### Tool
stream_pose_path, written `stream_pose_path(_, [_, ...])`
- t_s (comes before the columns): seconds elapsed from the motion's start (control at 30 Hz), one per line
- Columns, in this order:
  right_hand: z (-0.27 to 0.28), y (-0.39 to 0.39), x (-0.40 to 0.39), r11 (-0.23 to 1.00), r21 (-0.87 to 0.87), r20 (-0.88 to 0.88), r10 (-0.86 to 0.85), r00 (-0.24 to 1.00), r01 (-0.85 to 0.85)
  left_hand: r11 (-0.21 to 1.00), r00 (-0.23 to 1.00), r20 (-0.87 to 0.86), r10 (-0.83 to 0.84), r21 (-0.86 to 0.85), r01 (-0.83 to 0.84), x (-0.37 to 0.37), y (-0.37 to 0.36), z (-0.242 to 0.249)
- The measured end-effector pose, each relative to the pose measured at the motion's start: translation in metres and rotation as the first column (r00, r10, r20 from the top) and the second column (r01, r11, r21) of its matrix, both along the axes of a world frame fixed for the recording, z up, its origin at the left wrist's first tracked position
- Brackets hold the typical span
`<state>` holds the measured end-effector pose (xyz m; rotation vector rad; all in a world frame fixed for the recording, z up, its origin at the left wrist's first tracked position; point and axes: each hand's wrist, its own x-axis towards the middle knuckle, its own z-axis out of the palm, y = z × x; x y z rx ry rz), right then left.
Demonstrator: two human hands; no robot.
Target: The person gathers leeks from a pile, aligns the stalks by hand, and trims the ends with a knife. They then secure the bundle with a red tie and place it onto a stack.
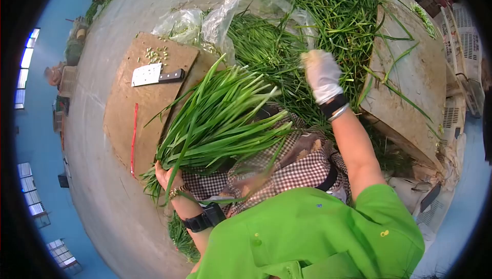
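Observation:
My left hand (166, 176) grips a thick bunch of long green chives (220, 117) by its lower end, the leaves fanning up and to the right over my checked apron. My right hand (322, 74), in a white glove, reaches into the big pile of loose chives (328, 17) on the floor ahead; whether its fingers hold any stalks cannot be told. A cleaver (154, 75) with a black handle lies on a wooden cutting board (125, 120) to the left, beside several cut green bits and a red rubber band (134, 138).
Clear plastic bags (225, 15) lie at the far edge of the chive pile. A second wooden board (415, 79) stands to the right, with white plastic crates (466, 48) behind it. The concrete floor (97, 187) stretches out to the left.

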<state>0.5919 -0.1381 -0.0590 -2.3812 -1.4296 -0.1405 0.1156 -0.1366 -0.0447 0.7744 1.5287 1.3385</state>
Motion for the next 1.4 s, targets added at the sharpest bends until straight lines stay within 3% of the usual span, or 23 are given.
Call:
stream_pose_path(0.03, [0.01,-0.006,0.014,0.994,0.072,-0.058,-0.081,0.995,0.085,1.0,0.999,0.029,0.025,-0.008,-0.025,0.003,0.0,0.002])
stream_pose_path(0.07, [0.012,-0.015,0.022,0.981,0.154,0.184,-0.146,0.972,0.119,0.999,0.997,0.057,0.051,-0.017,-0.05,0.005,-0.001,0.003])
stream_pose_path(0.13, [0.035,-0.039,0.015,0.999,0.029,0.17,-0.029,0.985,0.024,0.991,0.981,0.144,0.13,-0.049,-0.124,0.008,0.0,0.004])
stream_pose_path(0.23, [0.077,-0.07,-0.031,0.771,-0.397,-0.537,0.244,0.807,-0.497,0.986,0.978,0.14,0.156,-0.087,-0.144,-0.019,0.006,-0.021])
stream_pose_path(0.3, [0.044,-0.082,-0.059,0.627,-0.345,-0.547,0.47,0.692,-0.699,0.996,0.997,0.008,0.073,-0.05,-0.072,-0.01,0.003,-0.014])
stream_pose_path(0.37, [0.018,-0.091,-0.074,0.706,-0.183,-0.324,0.614,0.72,-0.684,0.998,0.998,-0.018,0.053,-0.02,-0.054,0.001,0.002,-0.005])
stream_pose_path(0.4, [0.058,-0.077,-0.077,0.732,-0.341,-0.547,0.356,0.758,-0.59,0.999,1.0,-0.001,0.017,0.027,-0.017,-0.005,0.003,-0.01])
stream_pose_path(0.5, [0.066,-0.063,-0.054,0.8,-0.002,-0.27,0.577,0.771,-0.6,0.992,0.925,0.36,0.118,-0.009,-0.123,-0.013,0.011,-0.012])
stream_pose_path(0.67, [0.095,-0.042,0.009,0.948,0.17,0.265,0.219,0.939,-0.27,0.971,0.707,0.666,0.239,-0.16,-0.178,-0.002,0.014,0.008])
stream_pose_path(0.7, [0.097,-0.04,0.025,0.964,0.203,0.343,0.091,0.935,-0.169,0.991,0.939,0.317,0.129,-0.082,-0.109,0.003,0.01,0.01])
stream_pose_path(0.73, [0.104,-0.04,0.04,0.978,0.204,0.319,-0.017,0.948,-0.051,0.999,0.995,-0.097,0.01,-0.041,-0.014,0.011,0.001,0.011])
stream_pose_path(0.77, [0.112,-0.044,0.05,0.978,0.198,0.293,-0.125,0.948,0.068,0.995,0.861,-0.498,-0.1,-0.048,0.088,0.013,-0.006,0.011])
stream_pose_path(0.83, [0.102,-0.05,0.059,0.976,0.216,0.456,-0.074,0.887,-0.029,0.999,0.993,0.107,0.043,0.013,-0.045,-0.015,0.003,-0.013])
stream_pose_path(0.87, [0.099,-0.055,0.048,0.994,0.091,0.373,0.027,0.927,-0.066,0.993,0.906,0.41,0.103,0.011,-0.118,-0.025,0.008,-0.021])
stream_pose_path(0.93, [0.092,-0.064,0.021,0.939,-0.195,-0.025,0.285,0.958,-0.284,0.996,0.99,0.108,0.089,0.013,-0.091,0.003,0.002,0.001])
stream_pose_path(0.97, [0.092,-0.068,-0.002,0.821,-0.214,-0.176,0.5,0.848,-0.529,0.997,0.996,-0.049,0.077,0.012,-0.077,0.012,0.001,0.009])
stream_pose_path(1.03, [0.051,-0.074,-0.037,0.692,-0.106,-0.235,0.68,0.694,-0.714,0.998,0.998,-0.016,0.059,0.035,-0.058,0.006,0.003,0.002])
stream_pose_path(1.1, [0.052,-0.071,-0.062,0.703,0.081,-0.418,0.667,0.617,-0.706,0.999,0.991,-0.13,0.036,0.001,-0.036,0.007,0.004,0.006])
stream_pose_path(1.17, [0.036,-0.058,-0.068,0.804,-0.037,-0.598,0.458,0.658,-0.593,0.995,0.929,-0.37,-0.008,-0.098,-0.03,0.017,0.001,0.019])
stream_pose_path(1.23, [0.036,-0.057,-0.073,0.734,-0.098,-0.436,0.575,0.692,-0.672,0.996,0.995,0.045,0.087,-0.031,-0.086,0.0,0.004,0.006])
stream_pose_path(1.33, [0.003,-0.058,-0.083,0.74,-0.088,-0.147,0.653,0.743,-0.667,0.98,0.856,0.477,0.198,-0.095,-0.173,-0.008,0.013,0.004])
stream_pose_path(1.37, [0.0,-0.059,-0.085,0.76,-0.026,-0.052,0.648,0.76,-0.649,0.971,0.783,0.574,0.24,-0.143,-0.192,-0.007,0.016,0.005])
stream_pose_path(1.4, [-0.001,-0.059,-0.082,0.786,-0.028,-0.117,0.611,0.783,-0.618,0.986,0.917,0.362,0.165,-0.075,-0.148,-0.006,0.014,0.0])
